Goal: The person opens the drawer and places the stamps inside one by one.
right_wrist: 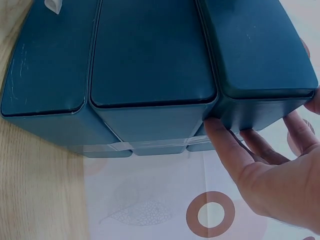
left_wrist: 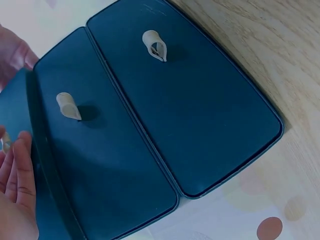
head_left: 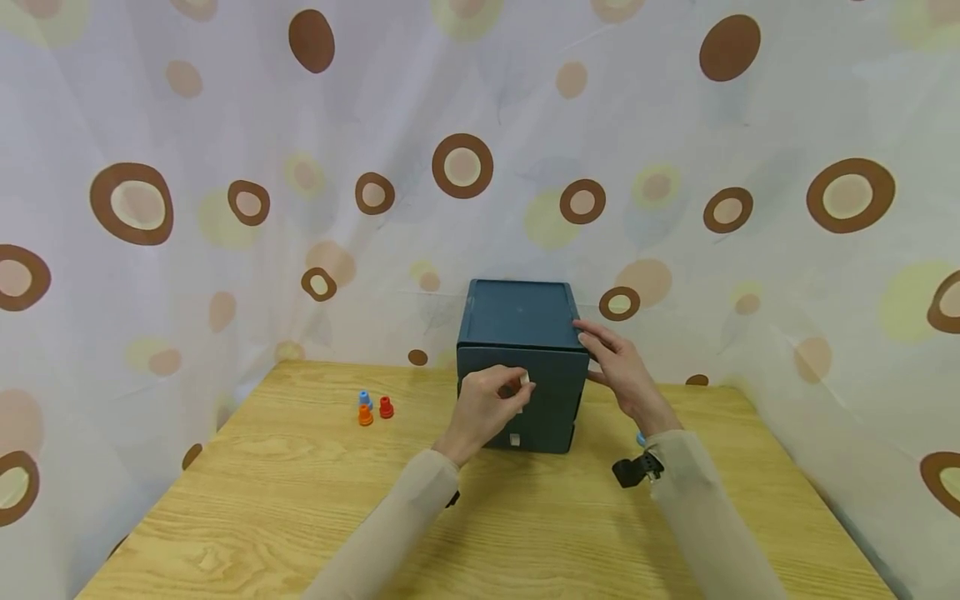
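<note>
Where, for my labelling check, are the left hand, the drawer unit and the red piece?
Left hand [head_left: 480, 408], head view: its back.
Drawer unit [head_left: 517, 322], head view: top panel.
Red piece [head_left: 386, 408], head view: its side.

The dark teal, box-shaped drawer unit [head_left: 555, 367] looks like smooth plastic with a satin sheen, finely scratched on its lowest front. Its cream, loop-shaped pulls [left_wrist: 151, 38] look matt, their material unclear. Clear tape [right_wrist: 170, 143] along its side looks glossy. The yellow-brown tabletop [head_left: 262, 500] shows wood grain; the white, ring-patterned sheet [head_left: 510, 92] looks creased.
</note>
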A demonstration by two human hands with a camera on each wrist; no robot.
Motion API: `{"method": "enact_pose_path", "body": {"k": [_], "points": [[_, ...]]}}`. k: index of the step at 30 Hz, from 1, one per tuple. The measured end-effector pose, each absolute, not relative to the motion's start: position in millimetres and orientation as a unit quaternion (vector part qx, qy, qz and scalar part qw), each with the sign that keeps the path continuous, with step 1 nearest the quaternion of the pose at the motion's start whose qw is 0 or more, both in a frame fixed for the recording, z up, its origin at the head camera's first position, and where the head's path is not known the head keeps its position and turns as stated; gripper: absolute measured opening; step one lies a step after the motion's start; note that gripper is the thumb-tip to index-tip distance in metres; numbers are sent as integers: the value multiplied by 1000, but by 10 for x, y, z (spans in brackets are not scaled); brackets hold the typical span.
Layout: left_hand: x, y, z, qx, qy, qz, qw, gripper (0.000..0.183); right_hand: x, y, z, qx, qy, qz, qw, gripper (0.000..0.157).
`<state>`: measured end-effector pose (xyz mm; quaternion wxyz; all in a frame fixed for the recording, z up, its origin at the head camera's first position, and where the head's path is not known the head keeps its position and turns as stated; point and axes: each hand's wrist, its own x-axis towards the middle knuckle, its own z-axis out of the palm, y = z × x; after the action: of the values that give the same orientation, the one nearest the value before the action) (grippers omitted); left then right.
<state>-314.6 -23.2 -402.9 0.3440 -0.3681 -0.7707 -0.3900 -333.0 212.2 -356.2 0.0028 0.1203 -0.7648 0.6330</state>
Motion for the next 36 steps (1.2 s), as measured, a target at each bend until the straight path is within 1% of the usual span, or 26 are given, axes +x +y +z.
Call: {"method": "enact_pose_path", "body": {"k": [11, 16, 19, 25, 28, 30, 36], "points": [[-3230, -187, -4069, -355, -770, -391, 357, 8, -3325, 2110, -3548, 113, -761, 639, -2, 53], [-3243, -194, -4057, -352, -775, -396, 346, 11, -3327, 2117, -3538, 114, -760, 640, 0, 54], [-3229, -225, -4047, -347, -782, -407, 319, 16, -3327, 2119, -3536, 116, -759, 640, -2, 54], [-3182, -312, -4070, -319, -801, -449, 234, 30, -3331, 2116, -3527, 117, -761, 638, -4, 54], [-3156, -350, -4085, -301, -802, -475, 204, 35, -3337, 2108, -3515, 117, -759, 640, -4, 54], [-3137, -370, -4093, -290, -799, -492, 189, 34, -3340, 2107, -3508, 118, -759, 641, -3, 55], [-3086, -403, -4205, -244, -823, -493, 139, 13, -3339, 2120, -3535, 119, -763, 635, -5, 55]]}}
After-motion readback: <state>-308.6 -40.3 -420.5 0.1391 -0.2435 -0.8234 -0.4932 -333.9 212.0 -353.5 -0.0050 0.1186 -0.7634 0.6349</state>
